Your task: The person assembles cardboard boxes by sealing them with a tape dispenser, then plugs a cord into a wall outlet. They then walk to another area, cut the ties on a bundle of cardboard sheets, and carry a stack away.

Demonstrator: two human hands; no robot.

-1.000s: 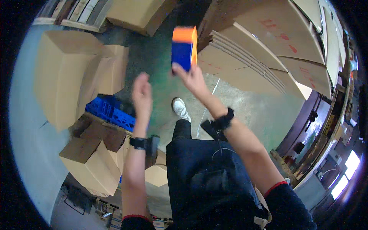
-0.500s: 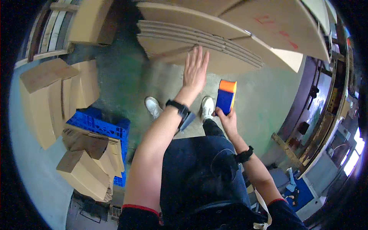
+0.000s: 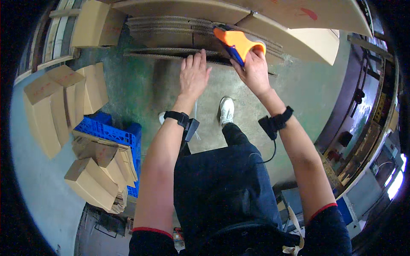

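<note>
My left hand [image 3: 194, 77] reaches palm down with fingers stretched out. Its fingertips lie at the edge of the front cardboard sheet [image 3: 162, 54], which stands apart from the stack of flattened cardboard [image 3: 162, 37] behind it. Whether the fingertips press on that sheet, I cannot tell. My right hand [image 3: 255, 74] is closed round the looped handle of an orange and blue tape dispenser [image 3: 239, 42], raised in front of the cardboard at the stack's right part. Thin pale strands [image 3: 195, 113] hang near my left wrist.
Large cardboard panels [image 3: 299, 34] stand at the far side. Folded cartons [image 3: 51, 106] lean at the left, and more cartons [image 3: 94, 183] lie by a blue plastic pallet [image 3: 106, 130]. A single carton [image 3: 96, 25] stands far left. Wooden framing [image 3: 367, 141] runs along the right.
My right hand has lifted the tape dispenser from near my shoe up to the cardboard. My left hand has moved left and slightly nearer. The front sheet now stands separated from the stack.
</note>
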